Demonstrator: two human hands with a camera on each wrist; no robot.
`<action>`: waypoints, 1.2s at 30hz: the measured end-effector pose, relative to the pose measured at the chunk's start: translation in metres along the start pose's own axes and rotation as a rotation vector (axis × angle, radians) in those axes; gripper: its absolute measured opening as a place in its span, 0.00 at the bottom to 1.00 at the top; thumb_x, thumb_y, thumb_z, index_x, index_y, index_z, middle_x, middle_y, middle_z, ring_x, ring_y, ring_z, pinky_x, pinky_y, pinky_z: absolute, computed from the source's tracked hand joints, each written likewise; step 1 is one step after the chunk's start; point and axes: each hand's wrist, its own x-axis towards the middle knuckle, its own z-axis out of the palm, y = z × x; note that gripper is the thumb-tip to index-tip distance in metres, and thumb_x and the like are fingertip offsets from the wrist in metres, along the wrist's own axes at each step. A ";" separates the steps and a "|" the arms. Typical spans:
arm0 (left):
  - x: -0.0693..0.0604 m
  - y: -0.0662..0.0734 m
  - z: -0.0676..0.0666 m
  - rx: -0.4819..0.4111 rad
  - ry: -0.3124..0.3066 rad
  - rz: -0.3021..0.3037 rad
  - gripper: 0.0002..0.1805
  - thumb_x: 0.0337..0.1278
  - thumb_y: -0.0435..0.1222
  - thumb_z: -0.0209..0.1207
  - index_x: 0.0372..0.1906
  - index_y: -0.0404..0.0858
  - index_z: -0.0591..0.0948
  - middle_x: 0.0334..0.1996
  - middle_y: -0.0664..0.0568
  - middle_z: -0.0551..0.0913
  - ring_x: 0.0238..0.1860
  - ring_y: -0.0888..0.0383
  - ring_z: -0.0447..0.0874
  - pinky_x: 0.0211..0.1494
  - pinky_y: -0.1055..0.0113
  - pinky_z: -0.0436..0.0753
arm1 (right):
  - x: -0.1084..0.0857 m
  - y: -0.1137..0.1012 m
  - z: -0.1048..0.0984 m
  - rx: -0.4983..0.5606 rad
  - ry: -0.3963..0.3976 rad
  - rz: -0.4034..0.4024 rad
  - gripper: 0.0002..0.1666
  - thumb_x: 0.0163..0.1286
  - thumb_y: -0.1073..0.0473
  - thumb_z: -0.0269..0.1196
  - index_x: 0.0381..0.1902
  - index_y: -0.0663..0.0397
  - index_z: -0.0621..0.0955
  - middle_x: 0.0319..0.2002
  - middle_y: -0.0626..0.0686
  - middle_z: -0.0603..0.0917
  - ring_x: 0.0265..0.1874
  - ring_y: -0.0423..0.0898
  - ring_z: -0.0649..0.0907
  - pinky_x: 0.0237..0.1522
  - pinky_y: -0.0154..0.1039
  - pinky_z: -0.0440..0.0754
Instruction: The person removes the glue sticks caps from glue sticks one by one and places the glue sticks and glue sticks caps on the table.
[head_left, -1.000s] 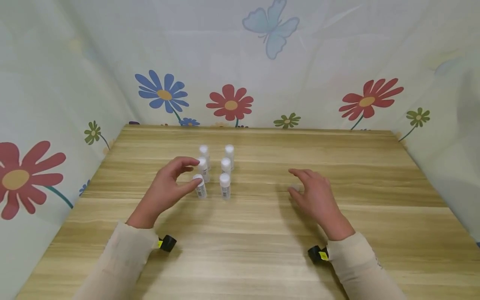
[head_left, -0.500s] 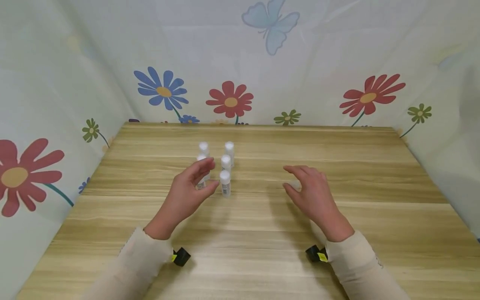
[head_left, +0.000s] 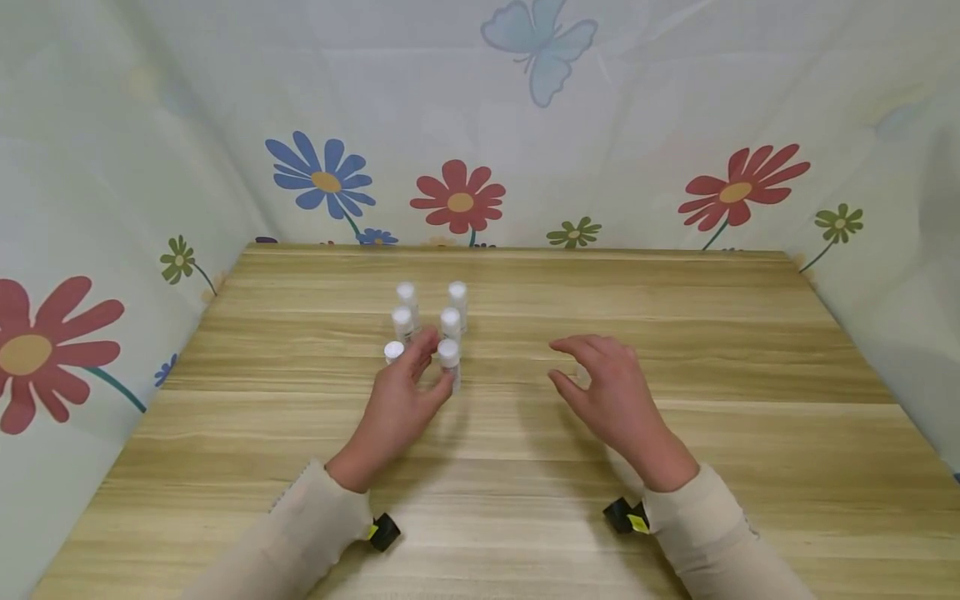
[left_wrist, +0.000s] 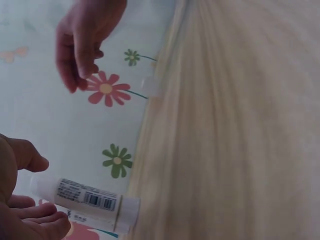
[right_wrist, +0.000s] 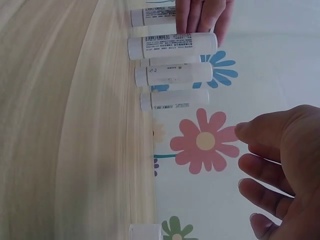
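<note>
Several white glue sticks stand upright in two rows on the table. My left hand (head_left: 392, 417) reaches to the front right glue stick (head_left: 449, 353), thumb and fingers spread around its top. In the left wrist view, a gap shows between the thumb (left_wrist: 32, 157) and that labelled glue stick (left_wrist: 92, 197). The front left glue stick (head_left: 393, 352) is partly hidden behind this hand. My right hand (head_left: 618, 404) hovers to the right, thumb and fingers apart, holding nothing. Near it a low whitish object (right_wrist: 145, 232) sits on the table, mostly hidden in the head view.
Behind the front pair stand the middle left glue stick (head_left: 402, 322), middle right glue stick (head_left: 450, 322), back left glue stick (head_left: 407, 294) and back right glue stick (head_left: 458, 298). The wood-grain table (head_left: 517, 517) meets a flowered cloth backdrop (head_left: 615, 117) at back and sides.
My left hand has moved right, from the front left glue stick to the front right one. My right hand has drifted slightly left. The glue sticks stay in their places.
</note>
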 end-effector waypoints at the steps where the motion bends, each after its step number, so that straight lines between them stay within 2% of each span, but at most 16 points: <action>1: -0.001 0.000 0.002 0.006 -0.001 -0.001 0.32 0.60 0.30 0.61 0.68 0.28 0.66 0.63 0.37 0.74 0.66 0.47 0.73 0.67 0.59 0.72 | 0.000 -0.001 0.000 -0.002 0.001 -0.007 0.19 0.57 0.59 0.72 0.48 0.54 0.84 0.45 0.55 0.87 0.45 0.55 0.82 0.44 0.53 0.72; 5: -0.002 -0.002 0.007 0.060 -0.018 -0.021 0.29 0.62 0.32 0.59 0.67 0.30 0.67 0.63 0.38 0.75 0.65 0.49 0.73 0.67 0.58 0.73 | -0.001 -0.003 0.002 -0.007 0.001 -0.029 0.19 0.57 0.58 0.72 0.47 0.53 0.84 0.44 0.54 0.87 0.43 0.54 0.83 0.38 0.47 0.68; 10: -0.001 -0.008 0.010 0.138 -0.035 -0.084 0.26 0.64 0.36 0.59 0.64 0.34 0.70 0.59 0.41 0.79 0.61 0.49 0.78 0.64 0.56 0.76 | -0.003 -0.005 0.003 -0.001 -0.004 -0.039 0.19 0.57 0.58 0.73 0.47 0.52 0.84 0.43 0.53 0.87 0.43 0.54 0.83 0.38 0.45 0.67; 13: 0.000 -0.011 0.012 0.152 -0.037 -0.115 0.24 0.64 0.37 0.59 0.62 0.35 0.71 0.58 0.42 0.80 0.60 0.49 0.79 0.63 0.56 0.78 | -0.004 -0.006 0.004 -0.003 -0.004 -0.039 0.19 0.56 0.58 0.73 0.47 0.52 0.84 0.43 0.52 0.87 0.43 0.53 0.83 0.38 0.46 0.69; 16: 0.001 -0.013 0.013 0.123 -0.034 -0.130 0.22 0.64 0.37 0.60 0.60 0.35 0.72 0.57 0.42 0.80 0.59 0.48 0.80 0.62 0.56 0.78 | -0.005 -0.007 0.004 -0.003 -0.002 -0.036 0.19 0.56 0.59 0.73 0.46 0.52 0.84 0.43 0.52 0.87 0.43 0.54 0.83 0.39 0.48 0.71; 22: 0.004 -0.017 0.017 0.029 -0.023 -0.101 0.19 0.63 0.32 0.59 0.57 0.31 0.73 0.55 0.40 0.80 0.58 0.48 0.80 0.60 0.57 0.80 | -0.005 -0.009 0.003 -0.006 -0.009 -0.030 0.19 0.56 0.59 0.73 0.46 0.52 0.84 0.43 0.53 0.87 0.44 0.54 0.83 0.44 0.53 0.74; 29: 0.001 -0.011 0.016 0.013 -0.041 -0.084 0.18 0.64 0.32 0.59 0.57 0.33 0.73 0.54 0.41 0.80 0.57 0.49 0.81 0.58 0.59 0.81 | -0.004 -0.012 0.001 0.014 -0.019 -0.035 0.18 0.57 0.57 0.72 0.47 0.51 0.84 0.44 0.52 0.87 0.42 0.52 0.83 0.43 0.51 0.74; 32: -0.001 -0.005 0.015 0.020 -0.049 -0.039 0.18 0.65 0.32 0.58 0.57 0.34 0.74 0.54 0.43 0.80 0.56 0.49 0.81 0.59 0.58 0.80 | -0.004 -0.014 -0.001 0.037 -0.027 -0.025 0.19 0.58 0.57 0.72 0.48 0.52 0.84 0.44 0.52 0.87 0.40 0.50 0.82 0.45 0.52 0.74; 36: -0.005 0.005 0.012 0.074 -0.052 0.057 0.17 0.65 0.33 0.58 0.57 0.34 0.75 0.53 0.45 0.80 0.53 0.51 0.82 0.59 0.58 0.81 | -0.003 -0.019 -0.006 0.076 -0.028 -0.011 0.19 0.59 0.56 0.71 0.49 0.52 0.84 0.45 0.52 0.87 0.37 0.48 0.82 0.45 0.51 0.76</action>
